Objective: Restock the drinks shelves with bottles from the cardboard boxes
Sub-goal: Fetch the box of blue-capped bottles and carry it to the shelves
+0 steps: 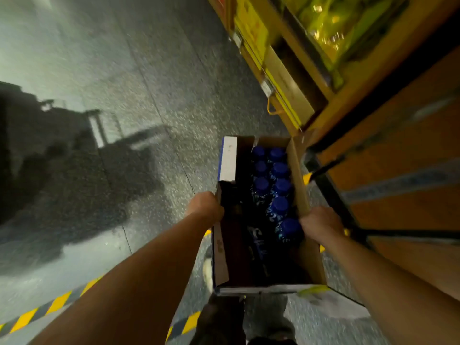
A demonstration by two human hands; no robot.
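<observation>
Bottles (278, 185) with blue caps stand upright in a double row along the right-hand wall of an open cardboard box (295, 168), reaching from its far end to roughly its middle; the left side and near end of the box interior are dark, and what lies there cannot be made out. Head view, the only one supplied: the person holds the box at about waist height over a speckled floor (149, 95), clear of any visible support. The left hand (206, 206) is clamped over the top edge of the left wall, fingers hidden inside; the right hand (321, 225) is closed over the right wall's rim, just beside the nearest cap. Both grips are narrow and bear on cardboard, not on a bottle. Orange and yellow shelving (388, 135) runs along the right of the frame, its near corner just beside the box; the picture is blurred, so shelf contents are uncertain. Yellow-and-black hazard tape (37, 312) crosses the floor at lower left. Assessment: the step in hand is carrying the box to the shelving; no bottle has yet been drawn. The next move appears to call for setting the box down level beside the shelf, so the unsupported bottles do not topple into the open side, then freeing one hand to lift bottles by the neck.
</observation>
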